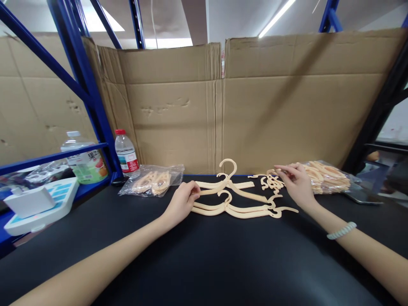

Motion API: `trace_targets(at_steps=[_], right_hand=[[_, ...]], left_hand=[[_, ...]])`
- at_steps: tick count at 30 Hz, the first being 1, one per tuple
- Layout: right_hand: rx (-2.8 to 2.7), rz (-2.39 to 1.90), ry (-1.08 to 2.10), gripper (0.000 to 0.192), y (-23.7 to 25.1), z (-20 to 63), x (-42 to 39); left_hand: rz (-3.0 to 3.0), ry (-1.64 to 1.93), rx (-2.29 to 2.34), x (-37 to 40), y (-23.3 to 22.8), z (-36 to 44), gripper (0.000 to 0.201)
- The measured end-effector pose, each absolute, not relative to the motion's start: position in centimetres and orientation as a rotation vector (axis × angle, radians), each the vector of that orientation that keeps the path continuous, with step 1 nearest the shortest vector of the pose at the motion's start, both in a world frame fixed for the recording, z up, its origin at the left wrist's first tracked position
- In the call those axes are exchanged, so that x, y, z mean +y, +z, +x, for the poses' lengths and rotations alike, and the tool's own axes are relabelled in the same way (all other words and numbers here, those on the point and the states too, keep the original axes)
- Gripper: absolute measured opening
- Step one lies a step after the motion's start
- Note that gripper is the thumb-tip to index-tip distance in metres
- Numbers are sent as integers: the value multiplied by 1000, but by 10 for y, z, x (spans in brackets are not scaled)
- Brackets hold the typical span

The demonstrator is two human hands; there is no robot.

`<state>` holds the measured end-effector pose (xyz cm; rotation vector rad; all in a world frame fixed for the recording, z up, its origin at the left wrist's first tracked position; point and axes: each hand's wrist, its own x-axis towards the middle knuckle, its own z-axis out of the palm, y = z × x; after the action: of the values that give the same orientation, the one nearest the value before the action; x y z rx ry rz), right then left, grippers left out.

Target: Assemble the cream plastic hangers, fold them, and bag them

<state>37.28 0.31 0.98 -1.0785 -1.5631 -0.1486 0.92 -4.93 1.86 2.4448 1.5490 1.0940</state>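
Two beige plastic folding hangers lie one behind the other on the black table. My left hand (182, 200) is closed at the left end of the rear hanger (245, 194), whose hook points away from me. Just in front lies the nearer hanger (248, 212), its left end close beneath my left fingers. Curved beige strips (287, 208) stick out at the right ends of the hangers. My right hand (297, 183) pinches a small beige plastic piece (279, 170) at its fingertips, beside a loose heap of small curved beige pieces (270, 182). The fingers partly hide that piece.
Clear bags of beige parts lie at left (153, 182) and right (328, 175), with a phone (363, 196) by the right one. A red-capped bottle (126, 155), a larger bottle (84, 161) and a white-and-blue device (60, 199) stand left. Cardboard (172, 110) walls the back.
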Motion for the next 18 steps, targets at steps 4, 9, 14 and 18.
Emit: trace_targets(at_steps=[4,9,14,18], right_hand=[[-1524,-1156,110,37,20,364,-15],[-1473,-1018,463,36,20,351,-24],[-1393,-960,739,39,20,346,-25],[-1298,-946,940,39,20,344,-26]], left_hand=[[2350,1151,1502,-52,15,15,9],[2176,1334,1435,-51,6,18,12],[2197,1349,1471,-47,0,17,19],[2190,1356,1487,-47,-1,16,18]])
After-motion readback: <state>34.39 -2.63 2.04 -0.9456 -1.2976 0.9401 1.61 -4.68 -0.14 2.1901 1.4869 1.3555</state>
